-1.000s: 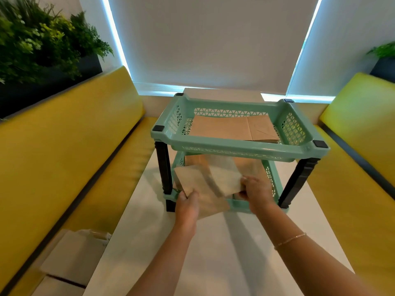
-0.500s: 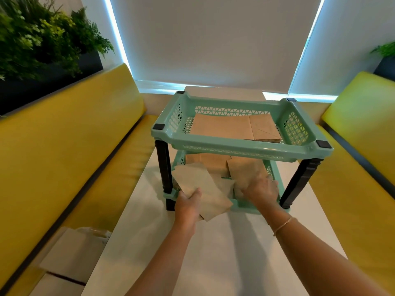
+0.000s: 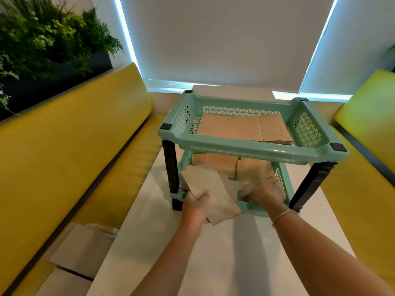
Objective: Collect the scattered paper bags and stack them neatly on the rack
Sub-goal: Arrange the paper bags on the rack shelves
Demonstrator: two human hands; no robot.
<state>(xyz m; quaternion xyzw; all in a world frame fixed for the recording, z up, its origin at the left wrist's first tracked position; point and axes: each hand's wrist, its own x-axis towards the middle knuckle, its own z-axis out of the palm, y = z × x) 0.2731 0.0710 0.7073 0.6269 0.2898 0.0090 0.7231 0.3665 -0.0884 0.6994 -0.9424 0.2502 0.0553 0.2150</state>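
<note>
A mint-green two-tier rack (image 3: pixel 245 145) with black legs stands on the pale table (image 3: pixel 224 253). Its top basket holds a flat stack of brown paper bags (image 3: pixel 235 127). More brown bags (image 3: pixel 215 163) lie in the bottom basket. My left hand (image 3: pixel 196 207) grips a tilted brown bag (image 3: pixel 211 193) at the rack's lower front left, half over the basket's front rim. My right hand (image 3: pixel 265 192) reaches into the bottom basket and rests on the bags (image 3: pixel 254 169) at the right; its fingertips are hidden.
Yellow benches (image 3: pixel 74 146) run along both sides of the table. Pale paper bags (image 3: pixel 85 248) lie on the left bench seat near me. Green plants (image 3: pixel 42 39) sit behind the left backrest. A white blind (image 3: pixel 224 39) covers the window ahead.
My right hand has pushed its bag deeper into the bottom basket and now lies on it. My left hand with the tilted bag has barely moved.
</note>
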